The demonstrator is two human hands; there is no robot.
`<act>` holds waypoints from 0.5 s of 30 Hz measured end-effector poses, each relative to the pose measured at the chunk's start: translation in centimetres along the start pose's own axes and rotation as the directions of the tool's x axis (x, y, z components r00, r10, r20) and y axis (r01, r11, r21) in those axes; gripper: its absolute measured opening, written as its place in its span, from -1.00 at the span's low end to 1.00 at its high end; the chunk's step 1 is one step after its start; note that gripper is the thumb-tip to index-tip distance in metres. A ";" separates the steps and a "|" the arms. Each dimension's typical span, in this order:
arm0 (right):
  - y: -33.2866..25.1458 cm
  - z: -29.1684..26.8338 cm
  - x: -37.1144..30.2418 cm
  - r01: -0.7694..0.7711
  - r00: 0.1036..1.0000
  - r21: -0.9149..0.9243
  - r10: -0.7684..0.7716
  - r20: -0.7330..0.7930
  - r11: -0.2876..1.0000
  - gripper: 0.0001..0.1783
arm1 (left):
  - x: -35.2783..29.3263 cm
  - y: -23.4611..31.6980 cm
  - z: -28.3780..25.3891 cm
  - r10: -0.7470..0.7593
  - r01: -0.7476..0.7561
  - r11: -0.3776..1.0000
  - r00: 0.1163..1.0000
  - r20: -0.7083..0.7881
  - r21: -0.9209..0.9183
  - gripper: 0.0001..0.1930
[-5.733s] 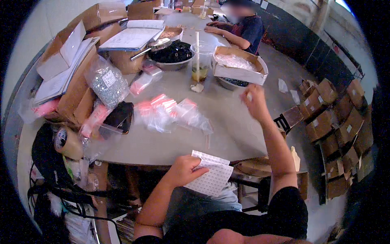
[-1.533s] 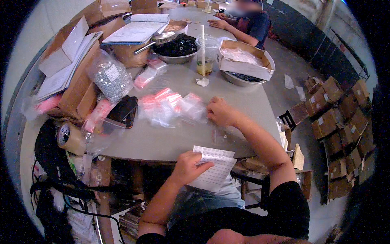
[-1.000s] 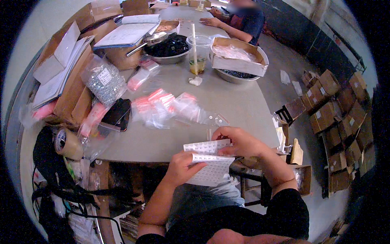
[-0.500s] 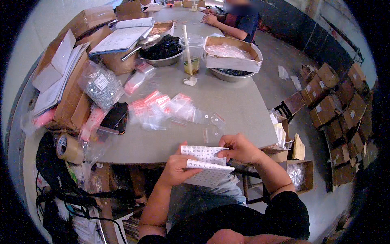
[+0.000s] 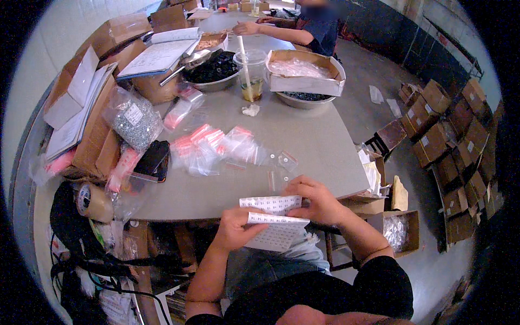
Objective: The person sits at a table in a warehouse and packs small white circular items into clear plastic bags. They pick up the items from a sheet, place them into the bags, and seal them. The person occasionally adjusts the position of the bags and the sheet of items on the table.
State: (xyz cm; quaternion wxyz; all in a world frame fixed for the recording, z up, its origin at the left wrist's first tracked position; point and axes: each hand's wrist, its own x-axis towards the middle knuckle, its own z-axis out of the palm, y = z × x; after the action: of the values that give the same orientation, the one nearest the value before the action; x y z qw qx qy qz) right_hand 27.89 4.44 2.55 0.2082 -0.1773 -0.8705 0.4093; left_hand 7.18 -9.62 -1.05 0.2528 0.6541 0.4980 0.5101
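Over my lap, at the table's near edge, my left hand [image 5: 236, 229] grips white sheets of small round printed stickers [image 5: 275, 236], its thumb across the front. One sheet is bent, so a front flap stands before a back panel [image 5: 265, 204]. My right hand [image 5: 317, 201] closes on the right edge of the back panel, thumb on the near side and fingers curled over the top. Any loose sticker between those fingertips is too small to make out. Just beyond lie small clear zip bags [image 5: 287, 160] with round stickers, and a pile of red-topped zip bags [image 5: 203, 146].
A plastic cup [image 5: 251, 76] with a straw stands mid-table, between a metal bowl of black parts [image 5: 211, 85] and a white carton [image 5: 303, 85] on another bowl. Left are a bag of metal parts [image 5: 132, 122] and tape [image 5: 93, 200]. A co-worker [image 5: 314, 35] sits beyond.
My right hand has shifted slightly left, its fingers now curled over the sheet's edge. The sheets have barely moved. The co-worker's arm has stretched out leftward across the table.
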 end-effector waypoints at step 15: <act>2.2 1.1 -1.2 -0.278 0.959 0.369 0.233 0.162 0.887 -0.73 | -1.4 1.4 0.2 0.153 -0.198 0.947 0.971 0.184 0.255 -0.76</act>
State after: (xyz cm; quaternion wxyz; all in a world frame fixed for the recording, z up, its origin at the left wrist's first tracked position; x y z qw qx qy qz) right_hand 28.66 4.50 -0.05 0.1336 -0.2220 -0.7515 0.6067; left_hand 7.93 -11.39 -0.57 0.1539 0.7636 0.4805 0.4028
